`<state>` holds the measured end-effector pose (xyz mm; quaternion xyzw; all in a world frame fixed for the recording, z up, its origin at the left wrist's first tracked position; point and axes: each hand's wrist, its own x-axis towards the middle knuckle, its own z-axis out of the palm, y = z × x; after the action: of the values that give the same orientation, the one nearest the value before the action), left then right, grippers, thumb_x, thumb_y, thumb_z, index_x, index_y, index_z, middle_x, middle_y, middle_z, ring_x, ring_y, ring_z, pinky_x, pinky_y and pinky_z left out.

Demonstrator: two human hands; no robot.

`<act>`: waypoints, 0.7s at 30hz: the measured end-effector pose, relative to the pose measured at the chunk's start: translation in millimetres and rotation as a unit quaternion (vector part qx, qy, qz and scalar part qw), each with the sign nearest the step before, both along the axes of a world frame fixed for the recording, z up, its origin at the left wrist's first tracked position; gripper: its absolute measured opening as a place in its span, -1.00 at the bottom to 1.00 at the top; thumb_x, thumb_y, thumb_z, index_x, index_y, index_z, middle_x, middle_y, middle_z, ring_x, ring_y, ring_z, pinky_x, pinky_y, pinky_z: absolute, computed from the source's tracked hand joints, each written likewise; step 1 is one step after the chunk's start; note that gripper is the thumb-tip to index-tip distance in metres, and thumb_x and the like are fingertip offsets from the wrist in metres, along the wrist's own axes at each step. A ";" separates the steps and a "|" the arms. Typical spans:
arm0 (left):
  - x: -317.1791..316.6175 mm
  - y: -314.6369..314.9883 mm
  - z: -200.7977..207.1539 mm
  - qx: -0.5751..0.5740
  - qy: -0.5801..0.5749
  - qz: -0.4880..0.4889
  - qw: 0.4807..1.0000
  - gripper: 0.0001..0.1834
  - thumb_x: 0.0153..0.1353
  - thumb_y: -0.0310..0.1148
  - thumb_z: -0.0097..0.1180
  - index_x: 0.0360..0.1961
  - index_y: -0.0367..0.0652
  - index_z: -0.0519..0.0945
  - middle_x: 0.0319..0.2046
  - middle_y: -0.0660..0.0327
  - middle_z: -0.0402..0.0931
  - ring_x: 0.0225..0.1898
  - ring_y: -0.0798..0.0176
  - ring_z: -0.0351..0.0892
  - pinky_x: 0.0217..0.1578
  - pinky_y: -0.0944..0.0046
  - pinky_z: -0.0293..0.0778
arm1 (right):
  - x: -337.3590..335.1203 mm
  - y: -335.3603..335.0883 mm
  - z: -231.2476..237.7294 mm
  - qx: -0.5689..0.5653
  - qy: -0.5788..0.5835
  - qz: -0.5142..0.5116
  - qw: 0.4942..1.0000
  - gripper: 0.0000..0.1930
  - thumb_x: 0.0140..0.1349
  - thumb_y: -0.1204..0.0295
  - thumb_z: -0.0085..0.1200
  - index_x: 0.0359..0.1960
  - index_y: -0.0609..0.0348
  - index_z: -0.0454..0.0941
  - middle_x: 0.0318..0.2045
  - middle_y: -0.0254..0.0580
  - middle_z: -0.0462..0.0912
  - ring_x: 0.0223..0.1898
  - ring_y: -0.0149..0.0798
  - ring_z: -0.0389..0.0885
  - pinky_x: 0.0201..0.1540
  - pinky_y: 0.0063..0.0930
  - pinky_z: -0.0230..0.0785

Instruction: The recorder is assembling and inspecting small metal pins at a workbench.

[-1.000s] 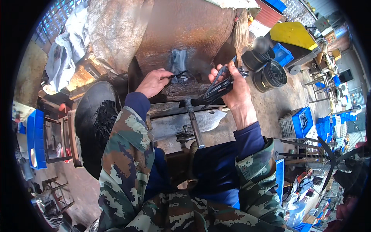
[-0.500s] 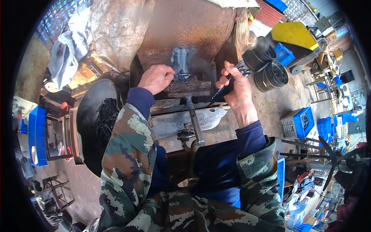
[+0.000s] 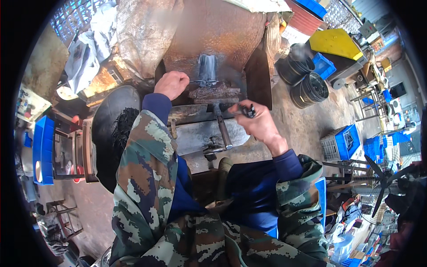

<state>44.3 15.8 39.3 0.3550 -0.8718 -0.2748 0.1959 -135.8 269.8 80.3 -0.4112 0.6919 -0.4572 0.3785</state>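
Observation:
My left hand (image 3: pixel 172 84) is closed in a pinch on one end of a thin metal strip (image 3: pixel 195 81). The strip reaches right, across the foot of a grey-white grinding wheel face (image 3: pixel 207 66), just above a worn, crusted rest block (image 3: pixel 215 95). My right hand (image 3: pixel 259 124) is curled round several dark metal pieces (image 3: pixel 247 110), whose ends poke out by the thumb; their exact kind is hidden. It hovers to the right of a metal bar (image 3: pixel 223 129) that juts toward me from below the rest.
A black tub (image 3: pixel 104 133) with a heap of dark strips (image 3: pixel 126 129) stands left of my left arm. Brown sheeting (image 3: pixel 222 26) hangs behind the wheel. At right are black buckets (image 3: pixel 310 90), a blue-and-grey crate (image 3: pixel 340 142) and a fan (image 3: pixel 384 180).
My left hand has moved left, showing more of the strip. The right hand has dropped and turned over, with the dark pieces still in it.

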 end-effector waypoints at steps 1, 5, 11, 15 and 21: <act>1.2 -0.9 -1.4 -0.006 0.002 0.011 1.000 -0.72 0.17 -0.20 0.07 -0.24 -0.09 0.72 -0.19 0.00 0.65 -0.10 -0.13 0.62 -0.05 0.02 0.51 | 4.4 5.0 5.5 0.027 0.070 0.040 0.996 -0.76 0.13 0.60 0.13 -0.15 0.13 0.66 -0.32 -0.28 0.70 -0.52 -0.47 0.59 -0.44 -0.55 0.43; 6.6 -5.8 -5.4 0.010 -0.015 0.035 0.999 -0.69 0.19 -0.16 0.07 -0.22 -0.08 0.72 -0.19 -0.01 0.65 -0.08 -0.14 0.61 -0.03 0.01 0.50 | 12.1 21.0 -11.5 -0.116 0.213 0.167 0.956 -0.60 0.00 0.65 0.15 -0.05 0.16 0.60 0.04 -0.14 0.64 0.10 -0.03 0.60 0.10 -0.31 0.49; 7.6 -10.3 -5.6 0.045 -0.046 0.069 0.996 -0.65 0.22 -0.07 0.08 -0.16 -0.04 0.72 -0.15 0.00 0.65 -0.06 -0.15 0.60 -0.01 0.02 0.50 | 26.2 25.3 -18.4 -0.117 0.261 0.186 0.940 -0.50 -0.03 0.71 0.13 0.02 0.10 0.55 0.15 -0.24 0.57 0.13 0.01 0.55 0.15 -0.24 0.47; 3.3 -5.4 -6.7 0.050 -0.021 0.106 0.993 -0.63 0.22 -0.06 0.09 -0.18 -0.11 0.70 -0.22 -0.04 0.65 -0.10 -0.17 0.61 -0.05 0.03 0.49 | 27.2 20.0 -19.9 -0.142 0.260 0.188 0.936 -0.54 0.00 0.68 0.21 0.01 0.14 0.56 0.13 -0.20 0.59 0.13 -0.04 0.58 0.19 -0.26 0.43; 0.1 -7.0 -1.0 0.044 0.062 0.140 0.987 -0.64 0.22 -0.09 0.09 -0.20 -0.14 0.70 -0.22 -0.06 0.65 -0.10 -0.16 0.60 -0.04 0.03 0.48 | 33.4 -2.8 1.0 -0.137 0.048 0.065 0.987 -0.64 0.12 0.56 0.33 -0.01 0.15 0.61 -0.03 -0.30 0.67 -0.24 -0.44 0.61 -0.21 -0.57 0.47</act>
<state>44.4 8.8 38.2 0.4641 -0.7868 -0.3039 0.2707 -102.5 266.9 81.3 -0.5251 0.6117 -0.5017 0.3137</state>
